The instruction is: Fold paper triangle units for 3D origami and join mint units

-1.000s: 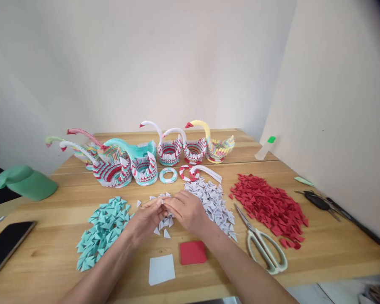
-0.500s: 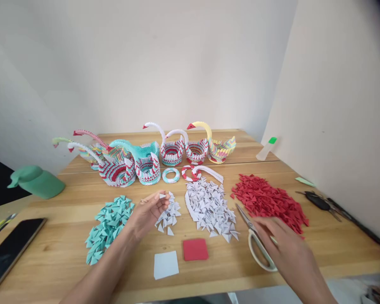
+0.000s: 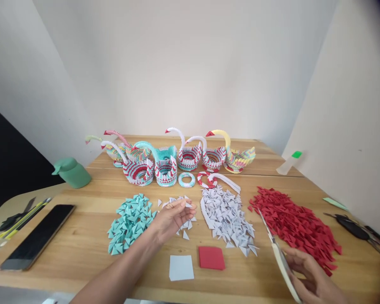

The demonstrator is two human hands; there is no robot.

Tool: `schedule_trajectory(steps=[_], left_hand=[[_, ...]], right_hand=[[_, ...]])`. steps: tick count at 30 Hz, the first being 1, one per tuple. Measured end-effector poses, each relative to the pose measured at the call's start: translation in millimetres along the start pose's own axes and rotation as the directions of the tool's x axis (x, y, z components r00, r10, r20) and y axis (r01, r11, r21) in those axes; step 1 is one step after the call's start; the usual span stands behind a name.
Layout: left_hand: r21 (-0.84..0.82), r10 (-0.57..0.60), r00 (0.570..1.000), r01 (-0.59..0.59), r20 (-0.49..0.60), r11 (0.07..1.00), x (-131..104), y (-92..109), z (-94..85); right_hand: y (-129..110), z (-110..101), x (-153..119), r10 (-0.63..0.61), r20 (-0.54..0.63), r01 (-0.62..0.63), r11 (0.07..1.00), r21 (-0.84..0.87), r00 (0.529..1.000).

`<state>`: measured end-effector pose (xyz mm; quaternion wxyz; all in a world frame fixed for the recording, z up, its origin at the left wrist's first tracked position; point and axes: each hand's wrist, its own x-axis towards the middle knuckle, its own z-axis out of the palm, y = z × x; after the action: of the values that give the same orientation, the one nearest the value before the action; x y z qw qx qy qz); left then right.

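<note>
My left hand (image 3: pixel 176 214) pinches a small white folded paper piece (image 3: pixel 188 205) over a small pile of white pieces (image 3: pixel 185 234). My right hand (image 3: pixel 307 270) holds scissors (image 3: pixel 280 257) by their white handles, the blades pointing away beside the red pieces (image 3: pixel 294 219). A bigger heap of white pieces (image 3: pixel 228 217) lies between my hands. Teal pieces (image 3: pixel 131 221) are heaped left of my left hand. Near the front edge lie a white paper stack (image 3: pixel 181 267) and a red paper stack (image 3: pixel 211 258).
Several folded-paper swans (image 3: pixel 166 169) stand at the back, with a teal-and-white ring (image 3: pixel 186 180) and a red-and-white ring (image 3: pixel 206 180) before them. A phone (image 3: pixel 38 236) and green container (image 3: pixel 72 173) sit left; keys (image 3: pixel 351 226) and a green-capped bottle (image 3: pixel 289 164) are right.
The view has shifted, so the table's objects appear farther right. My right hand has moved toward the near right with the scissors, which are now turned more edge-on. My left hand keeps its pinch.
</note>
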<state>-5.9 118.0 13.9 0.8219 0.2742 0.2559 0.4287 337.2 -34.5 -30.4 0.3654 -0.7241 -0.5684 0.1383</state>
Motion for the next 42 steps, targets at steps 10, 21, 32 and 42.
schedule_trajectory(steps=[10, 21, 32, 42], left_hand=[[-0.025, -0.027, 0.999, 0.026, -0.019, 0.999, 0, -3, 0.3], [-0.018, -0.067, 0.998, 0.067, 0.023, 0.998, -1, -2, -0.4], [-0.017, -0.055, 0.997, 0.056, 0.049, 0.998, -3, 1, -0.2], [0.140, 0.075, 0.997, -0.075, 0.003, 0.987, 2, -3, -3.7]], right_hand=[[-114, 57, 4, -0.356, 0.301, 0.339, 0.935, 0.107, 0.885], [-119, 63, 11, -0.445, 0.267, 0.440, 0.894, 0.081, 0.855], [-121, 59, 7, -0.431, 0.281, 0.434, 0.899, 0.056, 0.858], [-112, 64, 5, -0.536, 0.174, 0.554, 0.828, -0.080, 0.826]])
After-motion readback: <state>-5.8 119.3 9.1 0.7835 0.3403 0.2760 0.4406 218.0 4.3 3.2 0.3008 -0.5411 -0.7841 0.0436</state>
